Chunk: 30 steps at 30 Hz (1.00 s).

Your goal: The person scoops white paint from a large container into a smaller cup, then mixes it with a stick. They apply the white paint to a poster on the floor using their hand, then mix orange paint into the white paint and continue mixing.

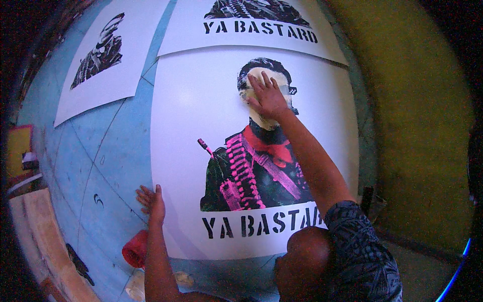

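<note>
A large white poster (186, 100) lies on the blue surface, with a stencil-like portrait in black, red and pink above bold black lettering. My right hand (267, 99) rests over the portrait's cream-coloured face area (262, 120), its fingers spread and holding nothing. Whether it presses or just skims the paper, I cannot tell. Beside the poster's lower left edge is my left hand (152, 204), fingers apart and empty. A red cylindrical object (135, 249) sits by my left forearm and is partly hidden by it. My right forearm hides part of the portrait and lettering.
Another printed poster (241, 43) lies at the far side, meeting the main sheet's top edge. A smaller portrait print (113, 80) is at the far left on the blue surface (113, 146). Pale planks (48, 241) and a dark object (79, 264) lie near left.
</note>
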Available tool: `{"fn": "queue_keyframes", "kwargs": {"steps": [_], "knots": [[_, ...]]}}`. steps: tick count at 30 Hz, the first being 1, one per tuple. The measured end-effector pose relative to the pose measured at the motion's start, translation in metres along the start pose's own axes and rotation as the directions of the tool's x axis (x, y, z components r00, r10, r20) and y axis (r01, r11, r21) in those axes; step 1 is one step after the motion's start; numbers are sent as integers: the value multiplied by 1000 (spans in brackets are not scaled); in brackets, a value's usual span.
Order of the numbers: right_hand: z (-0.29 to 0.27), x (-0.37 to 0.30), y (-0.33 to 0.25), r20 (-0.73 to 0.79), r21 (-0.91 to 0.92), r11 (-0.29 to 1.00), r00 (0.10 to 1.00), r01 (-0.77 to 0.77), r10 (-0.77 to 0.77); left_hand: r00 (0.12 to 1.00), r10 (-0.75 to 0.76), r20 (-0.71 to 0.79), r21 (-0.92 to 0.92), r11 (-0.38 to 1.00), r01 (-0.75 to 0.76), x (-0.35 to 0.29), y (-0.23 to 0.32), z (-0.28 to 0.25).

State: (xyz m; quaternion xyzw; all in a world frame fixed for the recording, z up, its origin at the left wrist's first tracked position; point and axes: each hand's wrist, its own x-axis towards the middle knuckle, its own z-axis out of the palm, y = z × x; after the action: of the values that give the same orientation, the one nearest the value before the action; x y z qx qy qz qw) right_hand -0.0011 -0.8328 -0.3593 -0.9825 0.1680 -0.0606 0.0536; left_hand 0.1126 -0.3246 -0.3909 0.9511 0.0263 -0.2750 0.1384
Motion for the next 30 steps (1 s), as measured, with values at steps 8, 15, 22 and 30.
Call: {"fn": "queue_keyframes", "kwargs": {"steps": [8, 15, 22, 30], "knots": [[-5, 2, 11, -44, 140, 984, 992, -111, 119, 1000, 7, -14, 2, 1000, -7, -5, 3, 0], [8, 0, 15, -66, 63, 995, 995, 76, -72, 1000, 9, -18, 16, 1000, -8, -4, 4, 0], [-3, -16, 13, 55, -19, 984, 983, 177, -176, 1000, -5, -14, 46, 999, 6, 0, 2, 1], [-5, 1, 23, 34, -17, 987, 986, 161, -161, 1000, -12, -26, 50, 999, 13, -3, 2, 3]]}}
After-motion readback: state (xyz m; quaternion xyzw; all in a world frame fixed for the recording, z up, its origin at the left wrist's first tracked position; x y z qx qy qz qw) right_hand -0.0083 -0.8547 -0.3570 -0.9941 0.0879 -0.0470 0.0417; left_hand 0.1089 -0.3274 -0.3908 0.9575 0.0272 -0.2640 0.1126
